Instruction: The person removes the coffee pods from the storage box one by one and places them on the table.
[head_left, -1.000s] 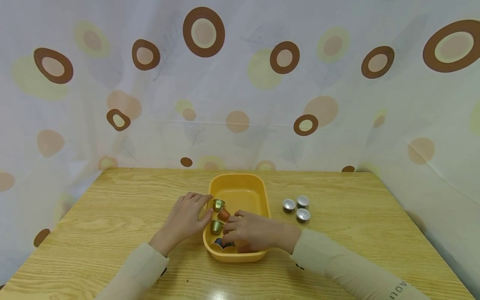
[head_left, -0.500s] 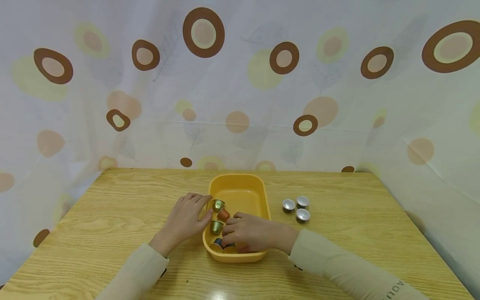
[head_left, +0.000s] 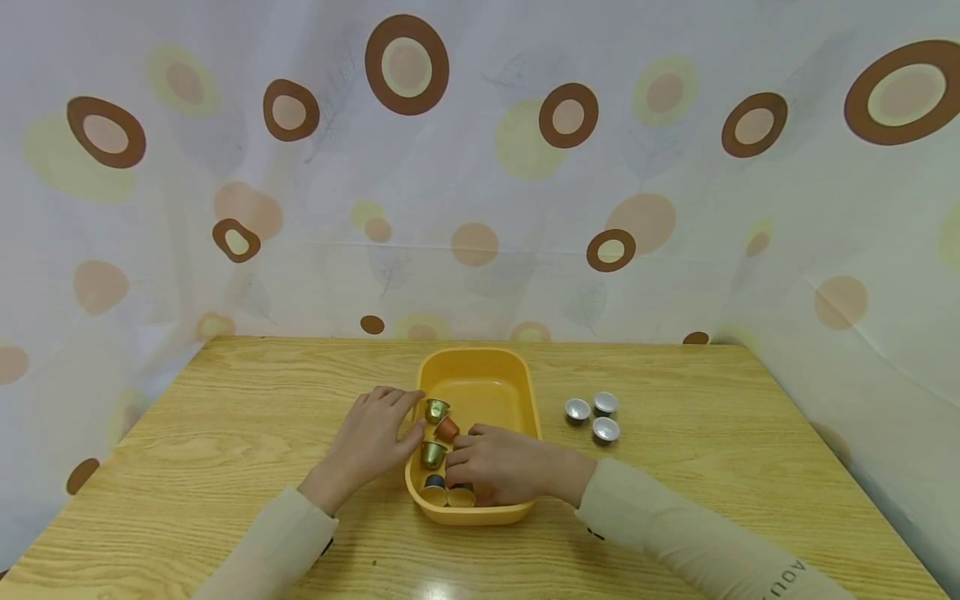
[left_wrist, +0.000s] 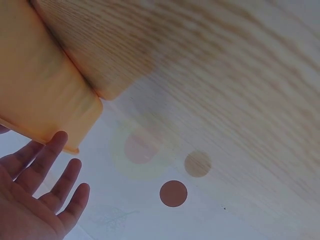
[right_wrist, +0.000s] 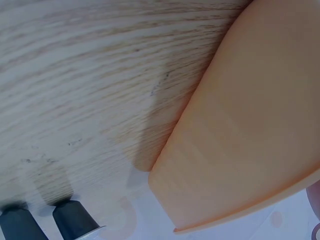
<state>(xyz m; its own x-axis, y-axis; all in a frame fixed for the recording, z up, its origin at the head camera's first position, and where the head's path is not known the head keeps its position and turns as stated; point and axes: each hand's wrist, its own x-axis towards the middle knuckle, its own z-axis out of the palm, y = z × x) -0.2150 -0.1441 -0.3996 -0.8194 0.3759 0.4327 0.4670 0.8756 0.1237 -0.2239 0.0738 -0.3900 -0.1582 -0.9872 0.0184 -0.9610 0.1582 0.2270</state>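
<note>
A yellow plastic bin (head_left: 480, 516) stands on the table with several coffee capsules along its left side. A green capsule (head_left: 437, 409), an orange capsule (head_left: 447, 429) and another green capsule (head_left: 432, 454) lie there. At the near left is a dark blue capsule (head_left: 434, 488) with a cream lid. My right hand (head_left: 498, 465) reaches over the bin's right wall and grips the dark capsule (head_left: 461, 497) beside it; its fingertips are partly hidden. My left hand (head_left: 369, 437) rests at the bin's left rim, its fingers (left_wrist: 55, 145) fairly straight and touching the outer edge.
On the table right of the bin stand a cluster of dark capsules (head_left: 606, 430) with silver lids facing up. A patterned cloth (head_left: 480, 167) hangs behind and along both sides of the wooden table (head_left: 300, 383).
The two dark capsules at the bin's near left have turned slightly, their lids now facing nearer to me. The left hand has stayed put, and the right hand has hardly moved.
</note>
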